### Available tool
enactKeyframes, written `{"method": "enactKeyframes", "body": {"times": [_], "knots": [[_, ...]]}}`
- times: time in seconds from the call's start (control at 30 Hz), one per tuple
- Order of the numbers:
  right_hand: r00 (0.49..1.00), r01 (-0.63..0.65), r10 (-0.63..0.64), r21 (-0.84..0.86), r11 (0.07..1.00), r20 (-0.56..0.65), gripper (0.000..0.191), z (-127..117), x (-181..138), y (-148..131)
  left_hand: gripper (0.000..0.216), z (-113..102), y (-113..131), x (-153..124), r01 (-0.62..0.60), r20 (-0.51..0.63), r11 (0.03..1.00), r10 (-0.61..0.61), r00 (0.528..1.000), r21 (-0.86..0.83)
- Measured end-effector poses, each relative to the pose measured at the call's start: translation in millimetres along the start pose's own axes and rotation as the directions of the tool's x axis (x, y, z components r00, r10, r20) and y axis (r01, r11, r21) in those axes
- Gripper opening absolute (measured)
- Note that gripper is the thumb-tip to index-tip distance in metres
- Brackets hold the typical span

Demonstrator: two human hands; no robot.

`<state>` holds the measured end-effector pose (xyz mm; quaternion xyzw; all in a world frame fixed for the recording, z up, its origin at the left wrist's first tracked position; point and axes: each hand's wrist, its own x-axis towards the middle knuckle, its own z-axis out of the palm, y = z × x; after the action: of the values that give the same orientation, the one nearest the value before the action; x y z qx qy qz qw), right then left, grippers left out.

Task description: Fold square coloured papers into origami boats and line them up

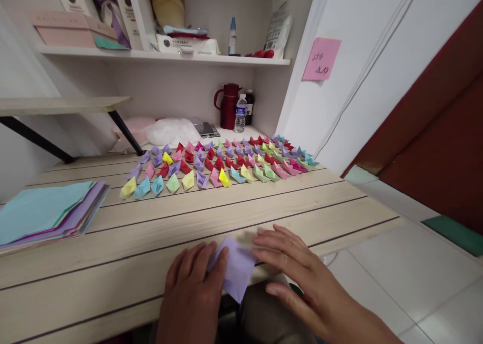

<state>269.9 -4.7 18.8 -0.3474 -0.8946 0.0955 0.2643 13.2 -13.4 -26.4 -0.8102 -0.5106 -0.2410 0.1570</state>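
A small lavender sheet of paper point(237, 268), partly folded, lies at the front edge of the wooden desk point(188, 218). My left hand point(192, 293) presses down on its left side with the fingers laid flat over it. My right hand point(294, 273) rests on its right side, fingers stretched out and touching the paper's edge. Both hands hold the paper against the desk. Part of the sheet hangs past the desk edge.
Several rows of small folded paper boats point(222, 163) in many colours fill the back of the desk. A stack of coloured paper sheets point(45, 216) lies at the left. Behind stand a red jug point(227, 105), a water bottle point(240, 113) and shelves. Tiled floor lies to the right.
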Motion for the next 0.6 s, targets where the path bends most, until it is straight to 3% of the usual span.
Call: {"method": "enactKeyframes", "body": {"times": [0.13,0.3,0.47,0.6], "knots": [[0.999,-0.034,0.029,0.140,0.990,0.036,0.058,13,18,-6,0.054,-5,0,3,0.037,0.025,0.999,-0.037,0.999,-0.019],[0.990,-0.120,0.107,0.152,0.981,0.089,0.032,18,25,0,0.042,-15,5,13,0.045,-0.016,0.994,-0.047,0.999,-0.098],[0.989,-0.120,0.099,0.204,0.972,0.109,0.042,15,25,2,0.032,-14,2,13,0.102,0.028,0.987,-0.099,0.995,-0.122],[0.986,-0.166,0.156,0.269,0.949,0.058,0.032,16,28,2,0.033,-11,1,11,0.111,0.061,0.986,-0.104,0.993,-0.125]]}}
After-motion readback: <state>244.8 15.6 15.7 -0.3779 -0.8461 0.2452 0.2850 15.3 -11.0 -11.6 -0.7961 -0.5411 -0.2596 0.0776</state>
